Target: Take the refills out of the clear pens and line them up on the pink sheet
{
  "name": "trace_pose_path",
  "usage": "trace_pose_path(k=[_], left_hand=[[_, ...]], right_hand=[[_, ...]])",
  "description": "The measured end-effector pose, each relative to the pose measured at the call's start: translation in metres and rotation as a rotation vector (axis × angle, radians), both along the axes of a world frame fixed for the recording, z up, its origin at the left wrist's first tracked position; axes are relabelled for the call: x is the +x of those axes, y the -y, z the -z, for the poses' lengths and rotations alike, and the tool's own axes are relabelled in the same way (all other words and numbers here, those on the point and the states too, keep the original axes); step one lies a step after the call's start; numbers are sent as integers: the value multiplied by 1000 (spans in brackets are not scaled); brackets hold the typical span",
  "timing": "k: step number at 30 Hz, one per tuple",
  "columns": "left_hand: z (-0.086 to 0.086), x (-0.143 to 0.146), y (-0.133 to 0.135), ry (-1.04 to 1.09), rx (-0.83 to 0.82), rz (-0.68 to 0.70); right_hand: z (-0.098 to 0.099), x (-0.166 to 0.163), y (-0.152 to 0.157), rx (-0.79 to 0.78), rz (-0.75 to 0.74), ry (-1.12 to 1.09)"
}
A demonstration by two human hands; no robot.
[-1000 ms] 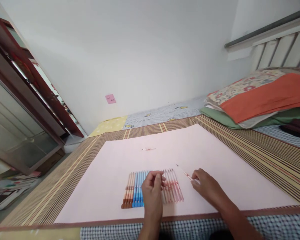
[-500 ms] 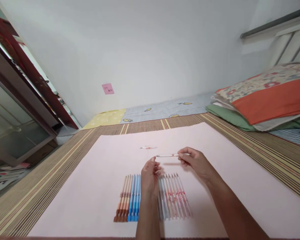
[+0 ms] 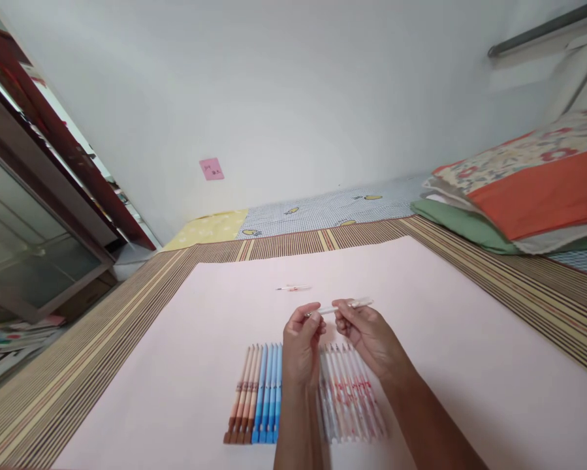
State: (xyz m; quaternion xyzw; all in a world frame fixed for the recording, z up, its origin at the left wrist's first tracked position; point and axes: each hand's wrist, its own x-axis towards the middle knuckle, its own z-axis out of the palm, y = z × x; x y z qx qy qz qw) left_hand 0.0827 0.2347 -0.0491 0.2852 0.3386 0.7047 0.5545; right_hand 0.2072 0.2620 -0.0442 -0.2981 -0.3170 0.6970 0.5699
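Head view: matte pale pink sheet point(image 3: 166, 378) spread on a brown-and-cream striped mat point(image 3: 131, 294).
Left hand point(image 3: 300, 343): thumb and fingers closed on the left end of a slim white pen point(image 3: 328, 309).
Right hand point(image 3: 366, 329): pinching that pen farther along, over the sheet's middle.
Near-edge row: peach-and-brown pens point(image 3: 244, 391), bright blue pens point(image 3: 268, 391), clear red-marked pens point(image 3: 354, 391); left forearm point(image 3: 300, 431) hides part.
Toward far edge: thin white red-marked piece point(image 3: 296, 288), lying crosswise.
Progress: row appears laid out; held pen and crosswise piece seem left outside it.
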Motion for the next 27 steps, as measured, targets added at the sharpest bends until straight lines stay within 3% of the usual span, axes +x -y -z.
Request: trace_pose_path(k=[8,15,17,23,27], left_hand=[[0,6,0,-137,-25,-108],[0,11,-1,-216,-172,-208],[-1,11,-1,-181,-185,-181],[-8,12,3,-28,-16,-13],[-6,13,2,-62,-17,-58]], right_hand=[[1,-2,-1,40,43,15],[-2,-8,4,109,72,116],[-4,-8,5,95,75,108],[-5,-6,3,38,82,31],[-6,-7,4,30,62,2]])
